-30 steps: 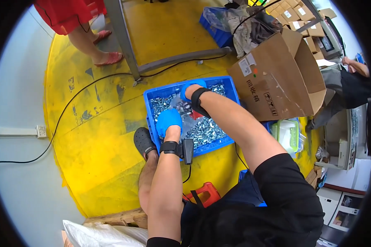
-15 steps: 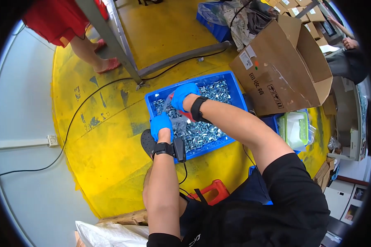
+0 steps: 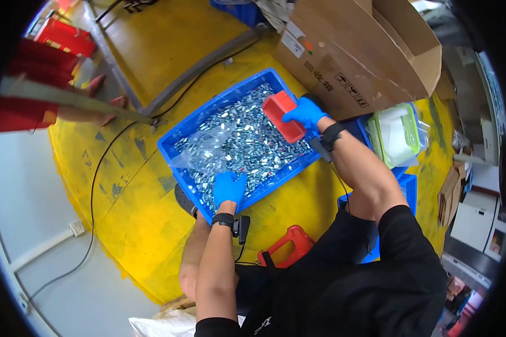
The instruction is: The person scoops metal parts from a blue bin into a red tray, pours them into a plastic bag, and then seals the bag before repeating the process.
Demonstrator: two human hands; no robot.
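A blue plastic bin (image 3: 171, 160) on the floor holds a mass of small shiny metallic pieces (image 3: 253, 140). At its right side, my blue-gloved right hand (image 3: 307, 115) grips a red rectangular scoop-like tub (image 3: 284, 116) by its right edge, tilted over the pieces. No pieces show inside the tub. My gloved left hand (image 3: 229, 188) is at the bin's near side, on or just above the pieces, with thumb apart from the fingers and nothing visible in it. A clear plastic bag (image 3: 199, 149) lies crumpled on the pieces at the left, just beyond that hand.
Behind the bin to the right stands a large open cardboard box (image 3: 343, 62). Green and white baskets (image 3: 396, 135) sit at the right. A red plastic object with a handle (image 3: 289, 247) is near my legs. A black cable (image 3: 104, 151) crosses the yellow floor; another person stands at far left.
My hands were together at the clear bag and have parted. The right has moved right with the red tub; the left is lower, off the bag, which now lies on the pieces.
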